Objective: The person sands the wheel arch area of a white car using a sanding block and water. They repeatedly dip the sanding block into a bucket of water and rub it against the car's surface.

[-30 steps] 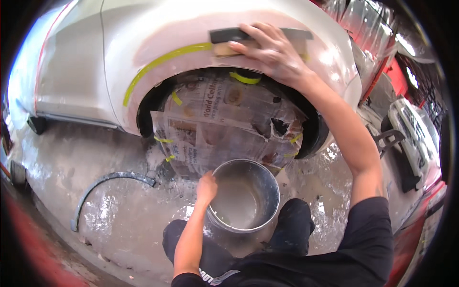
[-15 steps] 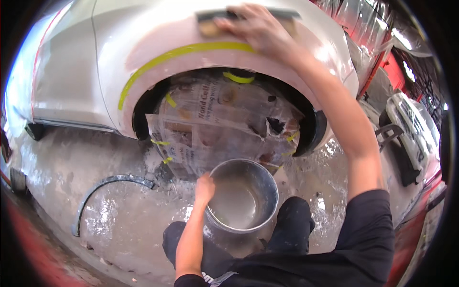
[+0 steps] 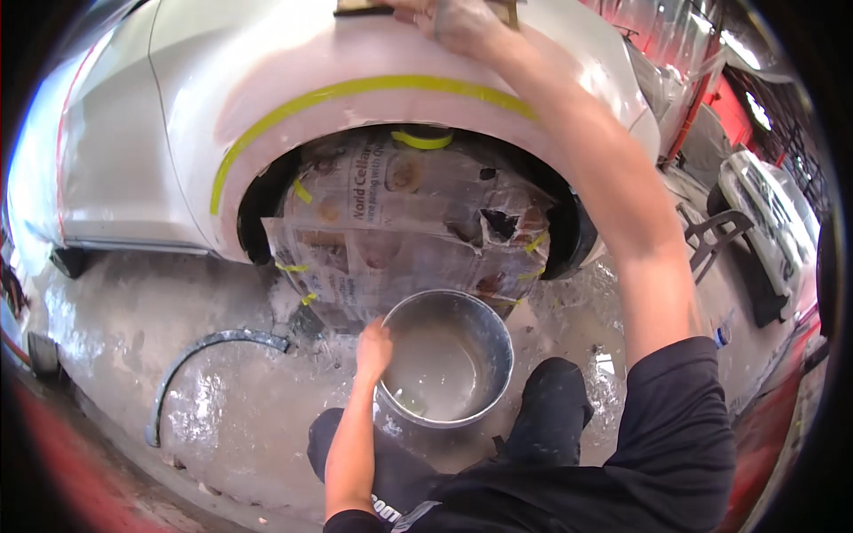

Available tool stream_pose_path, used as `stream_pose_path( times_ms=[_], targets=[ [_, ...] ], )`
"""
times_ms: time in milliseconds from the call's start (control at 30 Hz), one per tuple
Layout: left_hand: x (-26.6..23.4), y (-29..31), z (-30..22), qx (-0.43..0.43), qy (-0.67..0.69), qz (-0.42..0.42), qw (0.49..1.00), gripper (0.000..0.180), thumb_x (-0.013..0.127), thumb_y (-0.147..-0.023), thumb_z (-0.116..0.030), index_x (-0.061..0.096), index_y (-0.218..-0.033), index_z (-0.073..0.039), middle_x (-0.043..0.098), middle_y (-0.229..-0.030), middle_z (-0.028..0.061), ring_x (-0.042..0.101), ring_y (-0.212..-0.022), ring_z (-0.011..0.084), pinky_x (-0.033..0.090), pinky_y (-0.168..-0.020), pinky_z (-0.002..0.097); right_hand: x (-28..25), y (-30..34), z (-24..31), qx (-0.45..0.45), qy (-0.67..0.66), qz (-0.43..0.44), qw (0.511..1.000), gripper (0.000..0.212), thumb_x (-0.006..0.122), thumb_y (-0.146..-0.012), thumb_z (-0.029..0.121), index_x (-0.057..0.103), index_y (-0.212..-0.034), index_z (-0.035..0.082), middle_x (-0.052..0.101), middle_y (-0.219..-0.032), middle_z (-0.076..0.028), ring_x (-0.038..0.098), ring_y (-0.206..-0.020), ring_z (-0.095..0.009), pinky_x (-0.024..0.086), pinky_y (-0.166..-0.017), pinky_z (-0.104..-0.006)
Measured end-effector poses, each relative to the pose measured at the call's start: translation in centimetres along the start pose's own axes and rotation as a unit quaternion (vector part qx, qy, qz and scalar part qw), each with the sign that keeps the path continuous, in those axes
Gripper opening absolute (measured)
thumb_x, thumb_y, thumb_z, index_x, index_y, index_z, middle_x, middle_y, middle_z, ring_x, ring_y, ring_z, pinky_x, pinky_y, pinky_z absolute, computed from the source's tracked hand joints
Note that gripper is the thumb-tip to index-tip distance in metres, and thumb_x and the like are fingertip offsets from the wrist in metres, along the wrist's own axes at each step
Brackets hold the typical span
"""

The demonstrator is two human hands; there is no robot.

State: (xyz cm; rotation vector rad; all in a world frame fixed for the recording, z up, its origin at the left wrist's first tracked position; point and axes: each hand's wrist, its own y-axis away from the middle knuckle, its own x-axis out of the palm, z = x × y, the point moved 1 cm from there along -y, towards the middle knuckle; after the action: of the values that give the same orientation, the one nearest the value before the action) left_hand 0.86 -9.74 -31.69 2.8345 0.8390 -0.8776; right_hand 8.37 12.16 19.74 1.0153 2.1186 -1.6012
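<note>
Higher on the panel than a second ago, the right hand (image 3: 453,19) has slid the sanding block (image 3: 360,8) up the car's rear fender (image 3: 293,53) to the very top edge of the head view, where only a dark-and-tan sliver of the block shows. That hand lies flat over the block, fingers spread and pressing it to the pinkish, sanded patch above the wheel arch; how firmly it grips cannot be told, as the frame cuts it off.

Below, a round metal bucket (image 3: 498,338) stands on the wet concrete floor (image 3: 133,338) between the person's knees, holding a shallow pool of cloudy grey water (image 3: 435,364). The left hand (image 3: 374,346) rests on the bucket's near-left rim, fingers curled loosely over the edge, holding nothing else. It has stayed there across the frames.

Behind the bucket, the wheel is wrapped in newspaper (image 3: 400,222) fastened with short strips of yellow tape, and a long band of yellow masking tape (image 3: 355,89) follows the curve of the arch. A curved black arch trim (image 3: 200,351) lies on the floor to the left, well apart from the bucket. The block sits far above the bucket, at the full stretch of the right arm. A white car (image 3: 764,222) is parked at right.
</note>
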Motion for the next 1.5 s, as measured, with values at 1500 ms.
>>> stream_pose_path(
  times_ms=[1500],
  targets=[
    [-1.6,0.6,-0.7,0.022,-0.035,0.028,0.999,0.038,0.054,-0.094,-0.005,0.063,-0.130,0.005,0.068,-0.118,0.0330,0.064,-0.113,0.0494,0.050,-0.097,0.0494,-4.9,11.2,-4.4,0.183,0.029,-0.044,0.982,0.052,0.075,-0.082,0.004,0.071,-0.132,0.019,0.061,-0.138,-0.016,0.060,-0.124,-0.036,0.049,-0.106,-0.0449]
  ],
)
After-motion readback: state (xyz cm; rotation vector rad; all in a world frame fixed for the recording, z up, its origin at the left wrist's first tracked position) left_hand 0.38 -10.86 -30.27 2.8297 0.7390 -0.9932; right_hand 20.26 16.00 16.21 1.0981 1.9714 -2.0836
